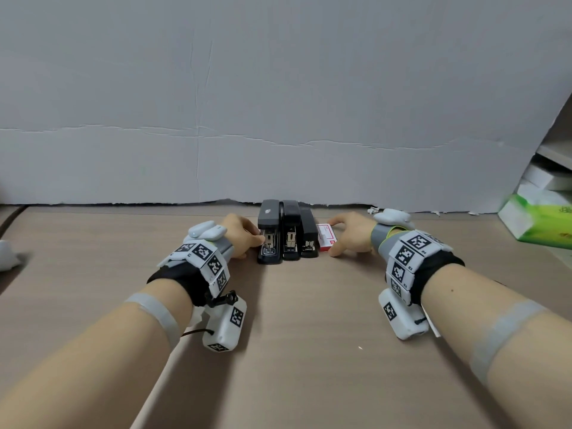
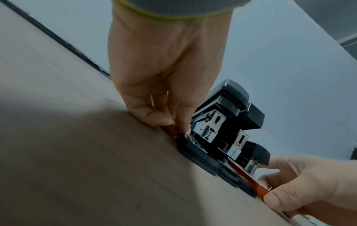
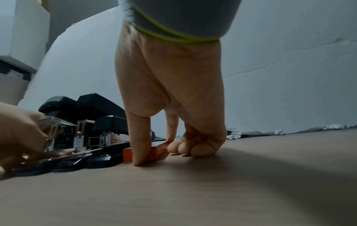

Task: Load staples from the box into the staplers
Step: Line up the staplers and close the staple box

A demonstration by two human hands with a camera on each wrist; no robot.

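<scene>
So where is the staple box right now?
In the head view the staple box lies on the table at the right end of the row, touching the rightmost stapler, with the right hand pinching it.

- Staplers (image 1: 286, 232): three, black, packed side by side with no gap between; staple box (image 1: 326, 242) flush against the right one.
- Left hand (image 1: 243, 235) blocks the row's left flank; right hand (image 1: 351, 235) blocks the box's right flank.
- Grey board (image 1: 278, 103): upright just behind the row.
- Table (image 1: 309, 320): open surface in front, between the forearms.
</scene>
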